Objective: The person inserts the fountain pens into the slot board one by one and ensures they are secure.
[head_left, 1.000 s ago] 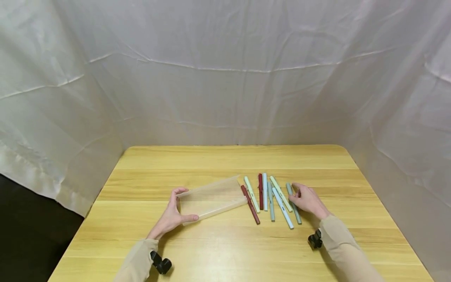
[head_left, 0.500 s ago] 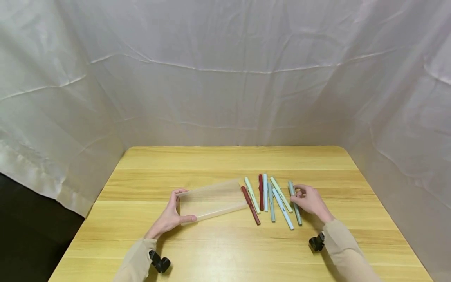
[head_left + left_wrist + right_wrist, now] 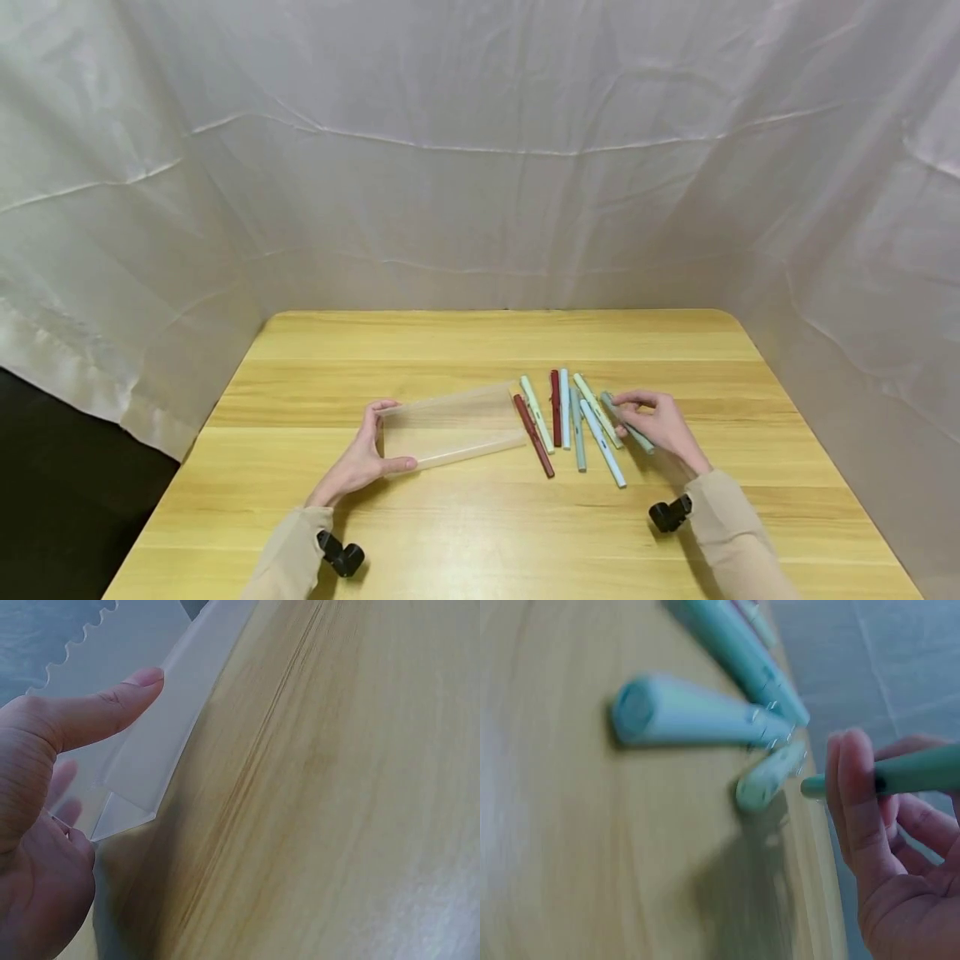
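My left hand (image 3: 363, 454) grips the left end of a clear plastic holder (image 3: 457, 423), thumb along its near side and fingers at the far side. In the left wrist view this holder (image 3: 142, 769) shows a scalloped edge behind the thumb (image 3: 112, 712). My right hand (image 3: 663, 427) pinches a grey-green pen (image 3: 922, 771) at the right end of the pens, raised and slanted. Just left of it lie a pale green pen (image 3: 588, 396) and a light blue pen (image 3: 603, 443).
Several more pens lie side by side between the hands: a dark red pen (image 3: 534, 437) beside the holder's right end, a pale green pen (image 3: 537, 414), another dark red pen (image 3: 555, 408), a light blue pen (image 3: 565, 408) and a grey-green pen (image 3: 578, 429). Grey curtains (image 3: 495, 208) surround the wooden table (image 3: 480, 533).
The grey-green pen in my right hand has turned, its far end swinging left and its near end right and away from me. The left hand and holder have hardly moved.
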The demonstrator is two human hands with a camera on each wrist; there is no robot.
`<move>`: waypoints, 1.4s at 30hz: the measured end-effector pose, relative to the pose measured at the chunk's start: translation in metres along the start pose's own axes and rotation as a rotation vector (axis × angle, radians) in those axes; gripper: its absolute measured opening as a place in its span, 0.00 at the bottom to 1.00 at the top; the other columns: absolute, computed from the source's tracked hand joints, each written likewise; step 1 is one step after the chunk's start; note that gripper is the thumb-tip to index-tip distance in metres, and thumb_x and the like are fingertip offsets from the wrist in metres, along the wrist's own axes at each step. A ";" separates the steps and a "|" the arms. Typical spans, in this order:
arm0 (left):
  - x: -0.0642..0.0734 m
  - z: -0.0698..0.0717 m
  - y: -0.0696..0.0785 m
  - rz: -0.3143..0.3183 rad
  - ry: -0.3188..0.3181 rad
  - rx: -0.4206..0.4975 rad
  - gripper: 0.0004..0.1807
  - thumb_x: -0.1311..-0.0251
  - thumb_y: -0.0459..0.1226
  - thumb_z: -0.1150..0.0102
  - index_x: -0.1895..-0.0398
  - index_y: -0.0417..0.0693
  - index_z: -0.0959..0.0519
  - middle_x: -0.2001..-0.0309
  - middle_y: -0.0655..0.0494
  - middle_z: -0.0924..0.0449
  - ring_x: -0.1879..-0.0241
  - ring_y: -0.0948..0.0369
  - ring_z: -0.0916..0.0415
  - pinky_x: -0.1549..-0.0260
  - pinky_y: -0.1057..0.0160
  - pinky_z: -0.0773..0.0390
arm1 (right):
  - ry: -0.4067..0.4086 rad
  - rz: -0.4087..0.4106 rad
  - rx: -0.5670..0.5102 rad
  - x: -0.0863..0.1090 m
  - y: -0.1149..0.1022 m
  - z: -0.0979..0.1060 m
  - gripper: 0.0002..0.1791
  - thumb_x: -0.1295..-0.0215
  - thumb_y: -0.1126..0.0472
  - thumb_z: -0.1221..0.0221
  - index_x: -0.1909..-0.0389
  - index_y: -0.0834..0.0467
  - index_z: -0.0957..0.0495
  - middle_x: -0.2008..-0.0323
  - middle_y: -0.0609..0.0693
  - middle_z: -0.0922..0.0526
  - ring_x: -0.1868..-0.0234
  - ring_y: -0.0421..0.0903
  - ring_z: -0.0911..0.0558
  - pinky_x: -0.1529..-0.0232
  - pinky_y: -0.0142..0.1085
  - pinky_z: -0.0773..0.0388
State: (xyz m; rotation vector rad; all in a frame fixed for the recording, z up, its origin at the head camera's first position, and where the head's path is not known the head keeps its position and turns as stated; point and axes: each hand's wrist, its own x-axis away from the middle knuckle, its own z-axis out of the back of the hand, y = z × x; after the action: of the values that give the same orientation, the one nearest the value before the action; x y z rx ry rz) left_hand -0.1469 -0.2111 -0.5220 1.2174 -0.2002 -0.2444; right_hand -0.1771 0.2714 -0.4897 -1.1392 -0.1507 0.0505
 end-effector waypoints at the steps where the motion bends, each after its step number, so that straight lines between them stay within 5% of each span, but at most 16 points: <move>1: 0.000 0.000 0.000 -0.002 0.000 0.000 0.54 0.54 0.34 0.22 0.29 0.42 0.51 0.24 0.35 0.54 0.20 0.35 0.68 0.24 0.31 0.69 | -0.002 -0.009 -0.043 0.000 0.000 0.000 0.24 0.32 0.64 0.38 0.39 0.71 0.27 0.67 0.51 0.21 0.71 0.45 0.13 0.58 0.28 0.17; 5: -0.001 0.000 0.000 0.000 -0.004 0.002 0.55 0.54 0.34 0.22 0.29 0.42 0.51 0.24 0.36 0.54 0.20 0.36 0.68 0.24 0.31 0.69 | -0.019 -0.042 -0.182 -0.001 -0.003 -0.002 0.35 0.33 0.66 0.38 0.28 0.71 0.40 0.60 0.52 0.21 0.68 0.43 0.12 0.53 0.33 0.13; 10: -0.001 0.000 0.000 0.006 -0.012 0.005 0.54 0.54 0.34 0.22 0.29 0.42 0.50 0.23 0.35 0.54 0.20 0.36 0.68 0.24 0.31 0.69 | -0.035 -0.050 -0.291 -0.001 -0.007 -0.004 0.34 0.30 0.70 0.43 0.28 0.75 0.45 0.45 0.70 0.21 0.65 0.40 0.12 0.52 0.31 0.13; 15: -0.002 0.001 -0.001 -0.004 -0.011 0.010 0.54 0.54 0.34 0.22 0.29 0.42 0.50 0.23 0.35 0.54 0.20 0.36 0.68 0.25 0.30 0.70 | -0.072 -0.035 -0.414 -0.002 -0.008 -0.003 0.32 0.29 0.73 0.46 0.29 0.78 0.46 0.53 0.61 0.16 0.64 0.40 0.12 0.52 0.33 0.12; 19: -0.003 0.001 -0.001 -0.016 -0.009 0.012 0.54 0.54 0.33 0.22 0.29 0.42 0.50 0.24 0.35 0.53 0.20 0.36 0.67 0.25 0.30 0.70 | -0.108 -0.028 -0.463 -0.002 -0.007 -0.004 0.34 0.29 0.74 0.47 0.28 0.78 0.50 0.56 0.53 0.22 0.61 0.40 0.13 0.49 0.33 0.13; 27: -0.002 0.002 0.000 -0.003 -0.019 -0.004 0.55 0.54 0.34 0.22 0.28 0.42 0.51 0.24 0.35 0.54 0.20 0.36 0.67 0.25 0.30 0.68 | -0.163 0.022 -0.577 -0.001 -0.010 -0.005 0.18 0.26 0.69 0.46 0.38 0.57 0.29 0.57 0.48 0.21 0.56 0.43 0.13 0.44 0.39 0.15; 32: -0.003 0.001 0.001 -0.005 -0.001 -0.029 0.58 0.57 0.36 0.20 0.28 0.43 0.52 0.24 0.37 0.53 0.20 0.36 0.65 0.24 0.30 0.66 | -0.182 0.033 -0.660 -0.002 -0.013 -0.007 0.15 0.26 0.70 0.48 0.45 0.51 0.26 0.58 0.47 0.17 0.56 0.42 0.12 0.44 0.40 0.15; 37: -0.005 -0.005 0.000 -0.017 0.039 -0.085 0.61 0.61 0.38 0.17 0.29 0.42 0.52 0.25 0.37 0.53 0.21 0.35 0.63 0.23 0.32 0.64 | -0.118 0.030 -0.625 -0.003 -0.016 -0.011 0.20 0.28 0.69 0.44 0.38 0.54 0.29 0.58 0.45 0.15 0.57 0.41 0.13 0.45 0.40 0.15; 42: -0.005 -0.006 0.000 -0.020 0.056 -0.095 0.59 0.62 0.38 0.17 0.31 0.41 0.49 0.28 0.35 0.52 0.22 0.35 0.59 0.23 0.33 0.62 | -0.029 0.072 -0.434 -0.003 -0.020 -0.016 0.31 0.31 0.68 0.40 0.30 0.69 0.39 0.60 0.39 0.13 0.58 0.39 0.13 0.50 0.33 0.13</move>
State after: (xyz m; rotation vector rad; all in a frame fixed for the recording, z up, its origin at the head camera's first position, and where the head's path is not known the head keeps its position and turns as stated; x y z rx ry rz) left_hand -0.1502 -0.2040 -0.5247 1.1308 -0.1262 -0.2347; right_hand -0.1780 0.2487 -0.4783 -1.5779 -0.1507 0.1015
